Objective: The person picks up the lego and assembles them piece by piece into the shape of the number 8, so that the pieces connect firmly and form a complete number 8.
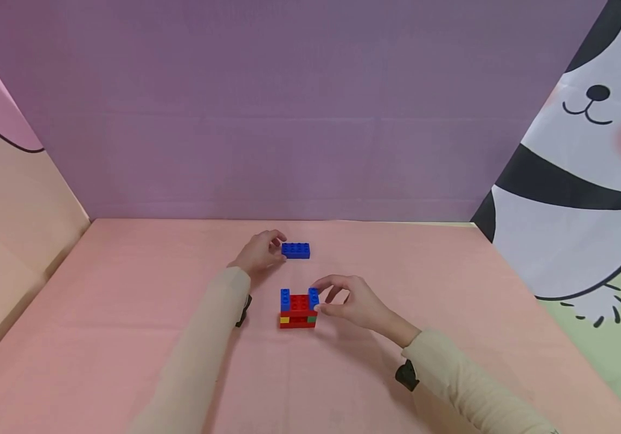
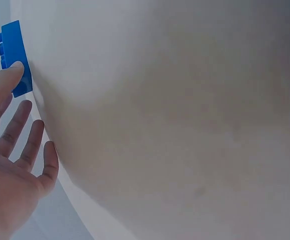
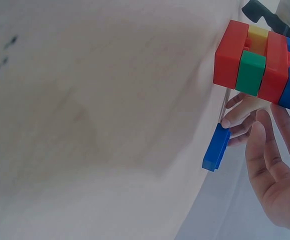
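Note:
On the pink surface stands a small stack of toy building bricks (image 1: 298, 313), with red layers, a yellow and a green brick between them, and two blue bricks on top. My right hand (image 1: 355, 304) pinches the blue brick at the stack's top right, thumb on the near side and index finger at the far side. Farther back lies a studded blue brick (image 1: 296, 251), studs up. My left hand (image 1: 260, 250) holds its left end; the left wrist view shows the thumb over the blue brick (image 2: 17, 60), the index finger largely hidden. The right wrist view shows the stack's green brick (image 3: 250, 73) side-on.
A pink cloth (image 1: 126, 313) covers the table. Behind it rises a purple backdrop (image 1: 288, 108), and a panda print (image 1: 576, 241) is on the right side. A dark strap piece (image 1: 408, 375) hangs at the right wrist.

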{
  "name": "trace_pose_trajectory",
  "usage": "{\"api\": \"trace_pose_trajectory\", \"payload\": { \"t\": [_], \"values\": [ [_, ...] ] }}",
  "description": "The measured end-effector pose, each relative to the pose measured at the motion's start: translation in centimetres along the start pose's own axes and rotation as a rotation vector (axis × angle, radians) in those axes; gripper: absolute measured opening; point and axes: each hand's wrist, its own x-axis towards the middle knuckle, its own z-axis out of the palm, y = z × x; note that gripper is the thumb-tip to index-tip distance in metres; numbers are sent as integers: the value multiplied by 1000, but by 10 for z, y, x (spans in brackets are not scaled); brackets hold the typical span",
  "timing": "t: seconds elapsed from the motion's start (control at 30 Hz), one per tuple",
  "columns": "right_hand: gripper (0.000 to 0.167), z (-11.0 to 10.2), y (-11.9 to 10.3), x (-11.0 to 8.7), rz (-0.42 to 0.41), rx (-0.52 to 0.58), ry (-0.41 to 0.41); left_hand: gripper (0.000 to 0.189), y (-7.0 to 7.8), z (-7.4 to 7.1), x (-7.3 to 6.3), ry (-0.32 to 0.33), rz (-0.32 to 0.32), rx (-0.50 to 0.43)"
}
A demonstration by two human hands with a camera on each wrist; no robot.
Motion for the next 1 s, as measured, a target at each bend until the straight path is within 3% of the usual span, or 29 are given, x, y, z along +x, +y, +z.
{"api": "trace_pose_trajectory", "payload": {
  "t": [0.33, 0.6, 0.7, 1.0],
  "values": [
    [34, 0, 0, 1, 7, 2, -9, 40, -1, 6, 0, 28, -42, 22],
    [32, -10, -44, -9, 30, -24, -14, 41, 1, 7, 2, 26, -45, 55],
    [32, -9, -41, -8, 27, -31, -11, 40, 3, 8, 2, 33, -42, 60],
    [35, -1, -4, 0, 31, -41, 1, 38, 3, 8, 4, 35, -47, 68]
  ]
}}
